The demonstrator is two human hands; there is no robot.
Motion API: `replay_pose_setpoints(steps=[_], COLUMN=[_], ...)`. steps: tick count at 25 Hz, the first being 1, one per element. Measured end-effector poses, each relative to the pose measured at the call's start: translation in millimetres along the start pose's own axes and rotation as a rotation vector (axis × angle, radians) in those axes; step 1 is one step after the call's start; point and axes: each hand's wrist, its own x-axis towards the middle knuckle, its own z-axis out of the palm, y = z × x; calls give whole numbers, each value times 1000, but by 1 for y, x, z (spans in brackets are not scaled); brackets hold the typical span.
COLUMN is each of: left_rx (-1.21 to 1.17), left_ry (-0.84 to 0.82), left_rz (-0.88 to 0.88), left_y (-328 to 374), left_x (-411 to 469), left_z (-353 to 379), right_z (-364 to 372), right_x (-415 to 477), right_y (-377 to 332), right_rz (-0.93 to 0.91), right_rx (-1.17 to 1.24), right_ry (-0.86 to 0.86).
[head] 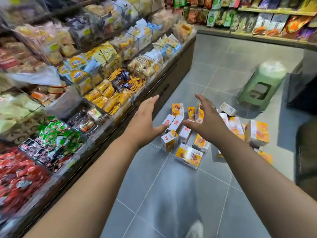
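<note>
Reaching forward over a scatter of small boxes (188, 155) on the grey tiled floor (145, 179), the left hand (145, 122) and the right hand (207, 121) face each other, palm toward palm. Each grip is wide, with fingers straight and spread and the thumb held away from them. Neither holds anything.

The boxes are white with yellow-orange printed faces. They lie tumbled, some upright and some on their sides, and several touch one another. In this view most of them appear between and below the two grips. The left thumb overlaps a white box at the left edge of the boxes, and the right thumb overlaps another near their middle; whether either thumb touches cannot be told. Further boxes are partly hidden behind the right hand and its forearm. A ring (213, 107) sits on one finger of the right hand.

Positions relative to the boxes:
- **Left:** a low display cabinet (178, 69) carries bins of wrapped snacks.
- **Beyond and to the right:** a green plastic stool (260, 86) stands just beside the farthest box.
- **Well beyond:** wall shelves (274, 12) hold rows of bags.
- **Nearer the camera:** a blurred trouser leg and a pale shoe (195, 229).
</note>
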Motion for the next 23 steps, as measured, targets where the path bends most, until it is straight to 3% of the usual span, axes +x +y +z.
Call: replay_pose_setpoints(steps=[9, 18, 23], left_rx=[-38, -11, -35], left_ry=[-143, -239, -264], left_rz=[-146, -182, -241], left_y=[-93, -217, -294], left_x=[122, 232, 267], left_z=[66, 145, 231], right_z=[74, 174, 246], right_x=[134, 239, 278], right_y=[86, 185, 276], right_rz=[68, 140, 182], right_rx=[-180, -359, -467], right_ry=[-219, -294, -330])
